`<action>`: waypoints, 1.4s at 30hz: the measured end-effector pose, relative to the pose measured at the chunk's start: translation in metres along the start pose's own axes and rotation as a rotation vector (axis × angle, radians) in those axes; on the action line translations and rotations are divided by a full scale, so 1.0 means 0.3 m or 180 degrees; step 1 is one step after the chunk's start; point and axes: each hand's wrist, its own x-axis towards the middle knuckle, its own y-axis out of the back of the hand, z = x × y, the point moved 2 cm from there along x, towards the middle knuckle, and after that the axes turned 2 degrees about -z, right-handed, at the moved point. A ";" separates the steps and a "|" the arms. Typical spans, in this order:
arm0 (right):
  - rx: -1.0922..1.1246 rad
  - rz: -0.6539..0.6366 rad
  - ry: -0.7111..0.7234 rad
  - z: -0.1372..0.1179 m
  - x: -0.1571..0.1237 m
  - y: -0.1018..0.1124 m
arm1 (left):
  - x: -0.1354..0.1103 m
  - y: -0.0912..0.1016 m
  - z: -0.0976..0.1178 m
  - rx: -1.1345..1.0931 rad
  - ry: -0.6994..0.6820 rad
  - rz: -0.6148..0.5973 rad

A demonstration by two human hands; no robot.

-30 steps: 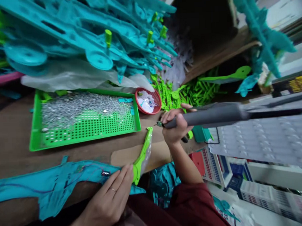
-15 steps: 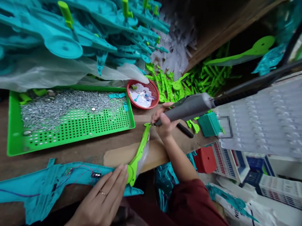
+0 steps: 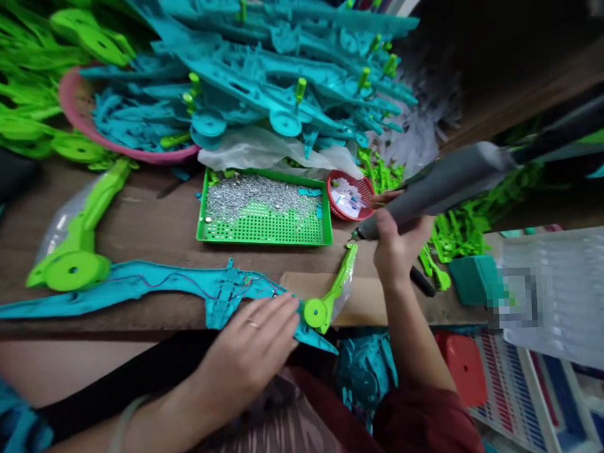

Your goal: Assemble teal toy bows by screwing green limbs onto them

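A grey electric screwdriver (image 3: pixel 445 180) is gripped in my right hand (image 3: pixel 402 252), its bit pointing left and down. The bit hangs just above the thin end of a lime-green plastic arm (image 3: pixel 335 288) with a round disc and a clear panel. My left hand (image 3: pixel 254 345), fingers stretched out, lies over the right part of a long teal plastic shell (image 3: pixel 169 276) with thin wires along it. Its fingertips are beside the green disc. A second green arm piece (image 3: pixel 78 266) sits over the shell's left part.
A green perforated tray (image 3: pixel 267 244) of small screws lies behind, beside a red basket (image 3: pixel 337 208) of small parts. Teal parts (image 3: pixel 275 67) are heaped at the back, near a pink basin (image 3: pixel 82 129). A teal box (image 3: pixel 472 279) stands right, above a red stool (image 3: pixel 466 369).
The screwdriver bit has lifted off the green arm's thin end. My left fingers have slid off the disc onto the teal shell. The view has swung left and back, showing more bench.
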 end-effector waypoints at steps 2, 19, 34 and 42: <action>-0.0889 0.0504 0.0808 -0.121 -0.049 0.000 | -0.046 0.094 -0.069 0.0131 0.0271 0.0123; -0.1765 -0.4889 0.3089 -0.181 -0.269 -0.372 | -0.174 0.037 -0.224 0.0342 0.0765 0.0342; -0.2166 -0.4809 0.3219 -0.251 -0.295 -0.310 | -0.199 0.045 -0.240 0.0603 0.0849 0.0610; -0.2354 -0.4626 0.2847 -0.294 -0.296 -0.317 | -0.214 0.069 -0.237 0.0982 0.1048 0.0648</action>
